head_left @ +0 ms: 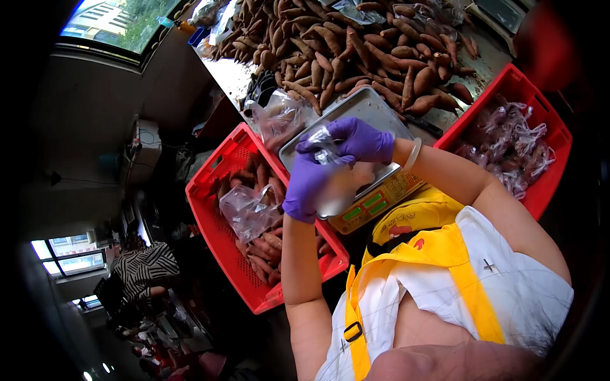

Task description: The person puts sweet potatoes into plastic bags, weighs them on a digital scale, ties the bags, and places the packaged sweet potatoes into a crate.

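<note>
Both my hands wear purple gloves and meet above the metal tray [298, 155] of a yellow scale [352, 219]. My left hand [311, 184] has its fingers closed on the gathered top of a clear plastic bag [327, 152]. My right hand [362, 140] pinches the same bag top from the other side. The lower part of the bag, with something pale in it, is blurred beside my left hand. Another clear bag [279, 117] with sweet potatoes in it lies at the tray's upper left corner.
Loose sweet potatoes [330, 44] are heaped on the table beyond the scale. A red crate [210, 222] at left holds sweet potatoes and a clear bag [251, 209]. The right red crate [549, 120] holds tied bags [508, 143]. A person in striped clothing [146, 263] is at far left.
</note>
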{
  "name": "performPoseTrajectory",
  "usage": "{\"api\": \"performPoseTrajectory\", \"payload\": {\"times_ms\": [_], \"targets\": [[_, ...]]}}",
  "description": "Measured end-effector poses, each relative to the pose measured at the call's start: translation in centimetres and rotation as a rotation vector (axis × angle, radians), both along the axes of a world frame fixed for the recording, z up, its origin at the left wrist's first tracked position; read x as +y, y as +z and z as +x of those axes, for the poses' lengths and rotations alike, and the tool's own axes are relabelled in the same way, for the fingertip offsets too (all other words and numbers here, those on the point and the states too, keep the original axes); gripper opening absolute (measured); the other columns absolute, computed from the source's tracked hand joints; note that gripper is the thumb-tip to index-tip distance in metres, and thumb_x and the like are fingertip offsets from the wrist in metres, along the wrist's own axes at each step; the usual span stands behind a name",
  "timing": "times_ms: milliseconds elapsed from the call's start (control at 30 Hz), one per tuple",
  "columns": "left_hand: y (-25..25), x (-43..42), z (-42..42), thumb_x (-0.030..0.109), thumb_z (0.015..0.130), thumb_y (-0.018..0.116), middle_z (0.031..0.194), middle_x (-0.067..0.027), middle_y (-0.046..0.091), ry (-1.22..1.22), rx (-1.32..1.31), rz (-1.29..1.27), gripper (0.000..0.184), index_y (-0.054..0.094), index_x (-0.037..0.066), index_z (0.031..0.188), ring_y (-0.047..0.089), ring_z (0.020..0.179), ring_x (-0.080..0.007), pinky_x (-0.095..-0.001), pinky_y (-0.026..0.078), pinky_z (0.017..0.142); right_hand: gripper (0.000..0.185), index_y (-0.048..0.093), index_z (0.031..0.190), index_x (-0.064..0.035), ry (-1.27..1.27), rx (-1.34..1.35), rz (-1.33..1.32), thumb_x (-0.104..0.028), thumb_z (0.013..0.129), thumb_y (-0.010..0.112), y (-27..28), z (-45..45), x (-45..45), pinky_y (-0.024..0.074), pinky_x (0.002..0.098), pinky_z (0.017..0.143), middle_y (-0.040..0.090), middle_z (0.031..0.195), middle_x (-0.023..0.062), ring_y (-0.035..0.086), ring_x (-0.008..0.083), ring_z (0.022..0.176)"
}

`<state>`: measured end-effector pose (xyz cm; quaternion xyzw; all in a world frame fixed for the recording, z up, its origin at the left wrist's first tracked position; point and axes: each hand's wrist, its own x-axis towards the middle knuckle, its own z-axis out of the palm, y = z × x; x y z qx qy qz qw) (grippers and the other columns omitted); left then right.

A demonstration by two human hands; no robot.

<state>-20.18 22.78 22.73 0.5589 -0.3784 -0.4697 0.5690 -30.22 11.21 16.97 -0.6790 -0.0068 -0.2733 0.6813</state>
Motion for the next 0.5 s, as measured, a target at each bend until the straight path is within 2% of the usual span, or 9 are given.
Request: {"api": "performPoseTrajectory", "payload": {"times_ms": [33,133,233,267,300,367,433,467,500], "targets": [[-2.9,0.7,1.7,0.002,0.079,0.071,0.087,-0.0032,0.067,-0.043,-0.009,0.218,0.011,0.068,0.0,0.089,0.063,0.073,-0.0104,-0.0253,0.05,0.064,0.023,0.067,0.111,-0.0037,0.046,0.293,0.335,-0.01,0.089,0.066,-1.5,-0.1,-1.2,0.048,0.025,0.085,0.068,0.106,0.0051,0.061,0.0106,0.094],[-9.1,3.0,6.3,0.006,0.073,0.071,0.081,-0.0069,0.067,0.4,-0.768,0.125,0.015,0.07,0.001,0.087,0.064,0.072,-0.0178,-0.0292,0.051,0.069,0.021,0.065,0.081,0.0003,0.139,0.235,0.642,-0.015,0.092,0.055,-4.0,-5.0,-3.5,0.047,0.0256,0.064,0.064,0.075,0.0065,0.058,0.0124,0.065],[-17.5,6.5,10.9,0.012,0.069,0.07,0.079,-0.0116,0.066,0.494,-1.138,0.123,0.022,0.072,0.004,0.09,0.064,0.075,-0.0251,-0.0328,0.051,0.074,0.008,0.067,0.08,-0.0083,0.063,0.251,-0.88,-0.016,0.079,0.065,-6.8,-7.0,-3.2,0.0445,0.0329,0.075,0.063,0.072,0.0084,0.06,0.0232,0.07],[-18.3,7.0,10.4,0.013,0.072,0.068,0.08,-0.0109,0.067,0.445,-1.095,0.181,0.02,0.072,0.006,0.091,0.064,0.074,-0.0235,-0.0328,0.051,0.075,0.008,0.067,0.079,-0.0094,0.073,0.234,-0.942,-0.016,0.076,0.066,-7.3,-6.7,-3.4,0.0437,0.0348,0.077,0.062,0.072,0.0095,0.06,0.026,0.072],[-18.6,7.1,9.7,0.009,0.072,0.067,0.084,-0.0112,0.068,0.503,-0.858,0.302,0.023,0.071,0.002,0.093,0.064,0.073,-0.0232,-0.0339,0.051,0.077,0.007,0.067,0.078,-0.0105,0.069,0.218,-0.995,-0.016,0.074,0.067,-7.9,-6.3,-3.6,0.0429,0.0367,0.08,0.062,0.072,0.0106,0.059,0.0287,0.074],[-11.5,5.8,5.1,0.005,0.075,0.062,0.084,-0.0116,0.068,0.429,0.382,0.067,0.02,0.068,-0.003,0.092,0.063,0.076,-0.0248,-0.0351,0.051,0.078,0.009,0.067,0.079,-0.0106,-0.062,0.179,-0.82,-0.016,0.073,0.068,-9.1,-5.8,-4.3,0.0446,0.0374,0.075,0.061,0.074,0.0113,0.059,0.0306,0.075],[-9.3,4.5,2.1,0.002,0.077,0.055,0.088,-0.0118,0.068,0.244,1.074,-0.237,0.018,0.066,-0.005,0.09,0.063,0.084,-0.0264,-0.0349,0.05,0.082,0.014,0.068,0.084,-0.0106,-0.093,0.184,-0.817,-0.015,0.071,0.07,-10.5,-6.6,-5.2,0.0453,0.0376,0.071,0.06,0.076,0.0119,0.058,0.0325,0.075],[-10.6,4.4,3.2,0.0,0.08,0.048,0.094,-0.0122,0.068,0.326,0.798,-0.223,0.022,0.065,-0.004,0.093,0.063,0.091,-0.0265,-0.0338,0.048,0.09,0.014,0.067,0.083,-0.007,-0.073,0.221,-0.74,-0.014,0.071,0.071,-10.6,-7.8,-5.3,0.0454,0.038,0.071,0.06,0.077,0.0123,0.057,0.0314,0.073],[-11.4,3.8,5.3,-0.001,0.08,0.048,0.087,-0.0104,0.066,0.208,1.227,-0.322,0.012,0.061,0.0,0.08,0.06,0.091,-0.0232,-0.035,0.049,0.083,0.015,0.065,0.081,-0.0036,-0.083,0.376,-0.529,-0.015,0.075,0.071,-11.3,-9.3,-5.0,0.0461,0.0371,0.071,0.057,0.074,0.012,0.056,0.0286,0.071]]}}
